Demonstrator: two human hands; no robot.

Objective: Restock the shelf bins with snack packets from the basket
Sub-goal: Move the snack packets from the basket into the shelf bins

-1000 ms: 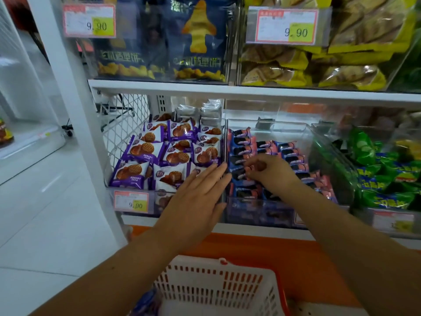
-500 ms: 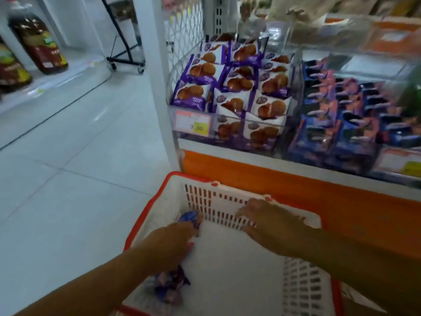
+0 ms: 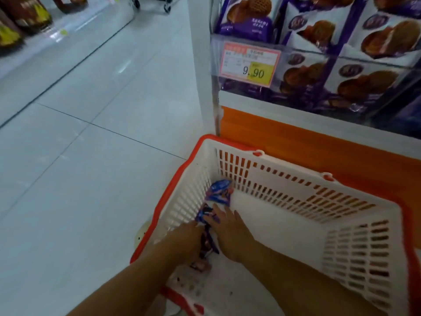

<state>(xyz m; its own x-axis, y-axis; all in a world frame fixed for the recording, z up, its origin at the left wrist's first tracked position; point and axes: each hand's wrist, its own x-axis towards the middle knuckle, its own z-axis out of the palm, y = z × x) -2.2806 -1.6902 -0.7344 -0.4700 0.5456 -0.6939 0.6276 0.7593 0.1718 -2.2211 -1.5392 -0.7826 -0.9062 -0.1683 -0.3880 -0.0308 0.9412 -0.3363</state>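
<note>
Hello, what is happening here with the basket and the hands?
A person is restocking a shop shelf. Both hands are down in the white basket on the floor, gathering blue snack packets at its left side. The left hand and the right hand close in on the packets between them; whether either grips one is unclear. Above, the shelf bin holds purple packets.

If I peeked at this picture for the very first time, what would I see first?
Probably the big white basket with its red rim, sitting on the floor below the shelf, with both hands inside it. The left hand and right hand are gathering blue snack packets in its left corner. Up at the top right, a price tag reading 9.90 hangs on a clear bin of purple cookie packets.
</note>
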